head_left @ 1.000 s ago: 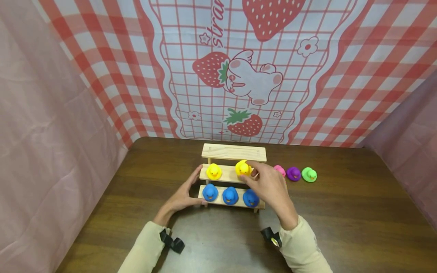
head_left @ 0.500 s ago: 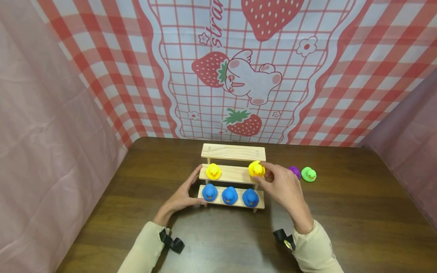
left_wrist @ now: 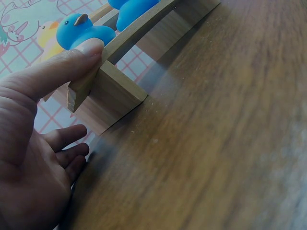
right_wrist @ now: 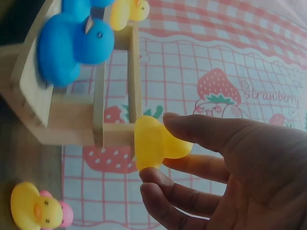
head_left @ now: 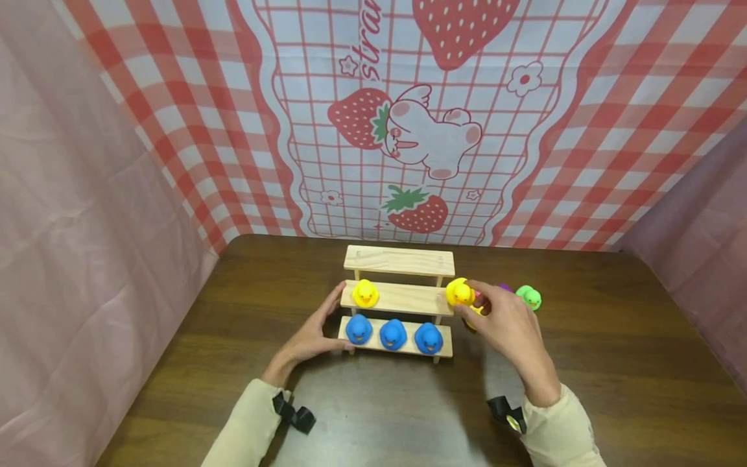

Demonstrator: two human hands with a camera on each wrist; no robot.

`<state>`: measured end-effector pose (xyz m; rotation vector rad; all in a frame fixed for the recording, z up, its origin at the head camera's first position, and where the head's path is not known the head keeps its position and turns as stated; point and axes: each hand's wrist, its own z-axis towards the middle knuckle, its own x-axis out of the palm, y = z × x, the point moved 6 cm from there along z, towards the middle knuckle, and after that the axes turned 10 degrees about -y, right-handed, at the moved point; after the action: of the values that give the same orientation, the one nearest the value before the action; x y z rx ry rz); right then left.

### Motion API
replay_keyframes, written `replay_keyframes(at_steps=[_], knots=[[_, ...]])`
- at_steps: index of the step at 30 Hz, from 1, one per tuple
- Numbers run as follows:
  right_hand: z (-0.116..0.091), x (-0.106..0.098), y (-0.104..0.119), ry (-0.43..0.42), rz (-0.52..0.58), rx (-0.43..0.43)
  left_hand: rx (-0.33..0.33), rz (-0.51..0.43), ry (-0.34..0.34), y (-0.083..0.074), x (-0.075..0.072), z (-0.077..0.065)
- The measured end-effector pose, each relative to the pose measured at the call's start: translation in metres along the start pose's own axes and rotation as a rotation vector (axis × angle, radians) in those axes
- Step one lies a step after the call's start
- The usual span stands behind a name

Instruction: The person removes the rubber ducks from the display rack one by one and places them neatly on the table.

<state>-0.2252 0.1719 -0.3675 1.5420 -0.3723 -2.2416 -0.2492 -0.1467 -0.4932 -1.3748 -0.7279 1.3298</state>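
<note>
In the head view, my right hand point(head_left: 504, 321) pinches a yellow rubber duck point(head_left: 460, 293) at the right end of the middle shelf of a wooden three-tier stand point(head_left: 408, 298). Thumb and fingertips are on the duck point(right_wrist: 152, 143) in the right wrist view; whether it touches the shelf I cannot tell. My left hand point(head_left: 312, 331) lies along the stand's left side. Its thumb point(left_wrist: 88, 50) rests on the bottom shelf's end beside a blue duck point(left_wrist: 84, 31), with the other fingers extended loosely. Another yellow duck point(head_left: 366, 294) sits at the middle shelf's left end.
Three blue ducks point(head_left: 393, 335) line the bottom shelf; the top shelf point(head_left: 399, 261) stands behind. On the table right of the stand are a yellow duck point(right_wrist: 36, 206), a pink duck point(right_wrist: 66, 215), a purple duck point(head_left: 505, 287) and a green duck point(head_left: 530, 297), partly covered by my right hand.
My right hand has moved the yellow duck rightward along the middle shelf to its right end. A yellow duck on the table now shows beneath that hand. The left hand stays put.
</note>
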Motion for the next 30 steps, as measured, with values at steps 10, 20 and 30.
replay_keyframes(at_steps=[10,20,30], knots=[[-0.004,-0.006,-0.024,0.02,-0.02,0.022,-0.012,0.0,0.004,0.0,0.0,-0.001],[-0.005,-0.009,-0.048,0.023,-0.037,0.024,-0.006,-0.009,0.003,-0.001,0.0,0.0],[-0.01,-0.008,-0.073,0.068,-0.058,0.039,-0.007,-0.006,0.003,0.0,0.0,0.001]])
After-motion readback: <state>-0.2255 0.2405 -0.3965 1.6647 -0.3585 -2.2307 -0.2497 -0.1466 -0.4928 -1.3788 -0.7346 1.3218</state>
